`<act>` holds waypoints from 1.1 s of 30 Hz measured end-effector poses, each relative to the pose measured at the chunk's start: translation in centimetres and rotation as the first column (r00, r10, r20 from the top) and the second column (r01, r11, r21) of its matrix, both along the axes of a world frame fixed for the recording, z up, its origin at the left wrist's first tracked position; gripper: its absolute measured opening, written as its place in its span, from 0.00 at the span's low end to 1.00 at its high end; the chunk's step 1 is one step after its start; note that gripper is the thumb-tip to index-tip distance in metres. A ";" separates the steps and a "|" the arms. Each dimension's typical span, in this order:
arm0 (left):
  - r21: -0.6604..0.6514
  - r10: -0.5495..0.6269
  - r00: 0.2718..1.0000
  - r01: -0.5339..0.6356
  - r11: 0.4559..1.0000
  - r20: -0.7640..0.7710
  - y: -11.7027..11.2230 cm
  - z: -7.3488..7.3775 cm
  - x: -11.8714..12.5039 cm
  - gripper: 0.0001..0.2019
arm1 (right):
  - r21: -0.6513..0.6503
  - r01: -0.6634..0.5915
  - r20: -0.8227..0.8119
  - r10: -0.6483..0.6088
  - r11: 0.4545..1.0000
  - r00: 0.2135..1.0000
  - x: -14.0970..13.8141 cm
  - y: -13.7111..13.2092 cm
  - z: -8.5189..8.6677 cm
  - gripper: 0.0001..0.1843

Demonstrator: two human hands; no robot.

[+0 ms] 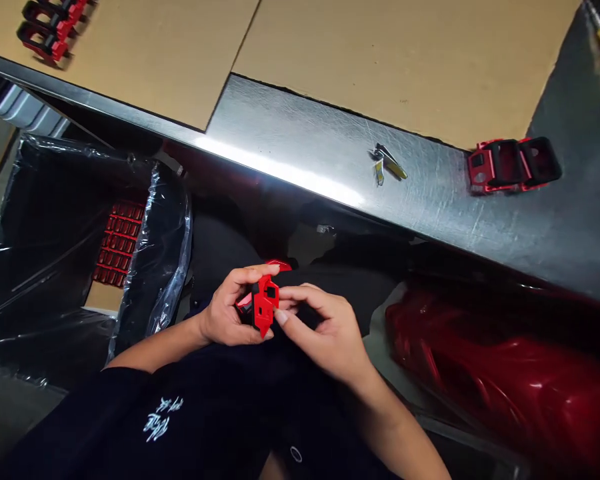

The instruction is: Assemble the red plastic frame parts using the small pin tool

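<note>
**Where's the part, and what's your grip?**

You've got one red plastic bracket (265, 303) in front of your torso, clenched. Your left hand (227, 307) wraps around it, and your right hand (320, 330) pinches it with thumb and fingers.

**Handling?**

Looks light, stiff, glossy. Take it by the side walls, clear of the pointed end.

**Count the rest.**

Plastic-lined bin (45, 233): rows of red parts (117, 243), too many to count. Steel bench (290, 127): two small yellow-tipped metal clips (387, 163), one assembled red bracket (510, 165). Far left on a cardboard sheet (130, 60): at least two stacked red brackets (45, 33).
</note>
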State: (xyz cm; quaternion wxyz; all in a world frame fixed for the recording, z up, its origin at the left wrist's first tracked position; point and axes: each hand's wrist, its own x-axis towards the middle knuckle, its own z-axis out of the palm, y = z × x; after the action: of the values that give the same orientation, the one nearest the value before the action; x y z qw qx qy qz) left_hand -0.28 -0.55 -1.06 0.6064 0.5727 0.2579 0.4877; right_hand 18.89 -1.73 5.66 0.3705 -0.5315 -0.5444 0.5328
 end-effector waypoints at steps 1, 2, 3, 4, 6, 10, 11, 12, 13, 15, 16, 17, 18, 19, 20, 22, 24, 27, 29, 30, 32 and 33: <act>0.057 0.012 1.000 -0.011 0.998 -0.019 0.0 -0.2 0.0 0.45 | -0.015 0.016 -0.004 -0.016 1.000 1.000 -0.1 -0.1 -0.1 0.08; 0.105 0.021 0.999 -0.017 0.994 -0.038 0.0 -0.5 0.1 0.46 | -0.029 0.031 -0.006 -0.031 0.999 1.000 -0.2 -0.2 -0.3 0.07; 0.143 0.028 0.998 -0.020 0.990 -0.055 0.0 -0.7 0.1 0.46 | -0.040 0.041 -0.008 -0.042 0.998 0.999 -0.2 -0.2 -0.3 0.06; 0.172 0.032 0.997 -0.020 0.985 -0.070 0.0 -0.8 0.1 0.46 | -0.054 0.049 -0.011 -0.050 0.997 0.999 -0.2 -0.2 -0.4 0.06; 0.212 0.039 0.994 -0.017 0.977 -0.100 0.1 -1.0 0.1 0.47 | -0.091 0.056 -0.016 -0.058 0.994 0.998 -0.3 -0.1 -0.3 0.06; 0.284 0.069 0.985 -0.022 0.959 -0.157 0.3 -0.8 0.0 0.52 | -0.184 0.050 -0.027 -0.056 0.982 0.998 -0.4 -0.2 -0.1 0.05; 0.308 0.081 0.982 -0.024 0.951 -0.171 0.3 -0.7 0.0 0.53 | -0.203 0.046 -0.031 -0.054 0.978 0.998 -0.5 -0.2 -0.1 0.05; 0.332 0.091 0.979 -0.025 0.943 -0.185 0.4 -0.7 0.0 0.54 | -0.220 0.044 -0.035 -0.053 0.975 0.998 -0.6 -0.2 -0.1 0.05; 0.350 0.101 0.975 -0.026 0.937 -0.197 0.5 -0.7 0.0 0.54 | -0.233 0.042 -0.038 -0.052 0.971 0.998 -0.6 -0.2 -0.1 0.05; 0.357 0.113 0.971 -0.031 0.933 -0.209 0.5 -0.6 0.0 0.53 | -0.258 0.040 -0.044 -0.053 0.965 0.998 -0.7 -0.2 0.0 0.05; 0.344 0.114 0.972 -0.037 0.938 -0.206 0.4 -0.6 0.0 0.52 | -0.274 0.037 -0.050 -0.053 0.961 0.997 -0.7 -0.2 0.0 0.05; 0.319 0.113 0.974 -0.045 0.947 -0.198 0.4 -0.6 0.0 0.51 | -0.294 0.031 -0.063 -0.052 0.955 0.997 -0.7 -0.2 -0.1 0.05; 0.289 0.110 0.977 -0.053 0.956 -0.184 0.3 -0.6 0.0 0.51 | -0.319 0.022 -0.088 -0.052 0.948 0.995 -0.6 -0.2 -0.1 0.05; 0.254 0.105 0.980 -0.060 0.965 -0.167 0.3 -0.6 0.0 0.49 | -0.345 0.010 -0.125 -0.057 0.939 0.991 -0.5 -0.2 -0.3 0.07; 0.216 0.097 0.984 -0.064 0.974 -0.150 0.2 -0.5 0.1 0.48 | -0.370 -0.004 -0.173 -0.065 0.929 0.983 -0.4 -0.3 -0.5 0.08; 0.123 0.061 0.992 -0.047 0.991 -0.109 0.1 -0.3 0.3 0.46 | -0.419 -0.052 -0.299 -0.084 0.907 0.951 -0.1 -0.6 -1.0 0.12; 0.023 0.008 0.998 -0.007 1.000 -0.054 0.0 -0.2 0.4 0.43 | -0.458 -0.121 -0.436 -0.103 0.881 0.894 0.0 -1.0 -1.8 0.15; -0.063 -0.030 1.000 0.030 0.998 -0.007 -0.2 -0.2 0.6 0.43 | -0.493 -0.221 -0.591 -0.138 0.841 0.795 -0.1 -1.7 -2.8 0.16; -0.062 -0.028 1.000 0.027 0.998 -0.007 -0.3 -0.5 0.6 0.46 | -0.505 -0.260 -0.647 -0.162 0.823 0.745 -0.3 -2.0 -3.1 0.16; -0.052 -0.027 1.000 0.027 0.998 -0.006 -0.3 -0.7 0.6 0.47 | -0.511 -0.272 -0.665 -0.174 0.815 0.726 -0.4 -2.1 -3.2 0.15; -0.018 -0.031 0.999 0.030 0.999 -0.015 -0.4 -1.1 0.6 0.51 | -0.532 -0.287 -0.681 -0.200 0.797 0.705 -0.7 -2.1 -3.2 0.15; -0.003 -0.027 0.999 0.027 1.000 -0.031 -0.4 -1.2 0.5 0.52 | -0.549 -0.289 -0.679 -0.217 0.784 0.701 -0.8 -2.1 -3.2 0.16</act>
State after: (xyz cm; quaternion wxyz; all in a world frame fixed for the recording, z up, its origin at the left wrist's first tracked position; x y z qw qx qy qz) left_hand 0.23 -0.92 -2.29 0.6096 0.5828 0.2601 0.4702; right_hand 18.12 -3.85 2.51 0.3442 -0.3624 -0.1628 0.8507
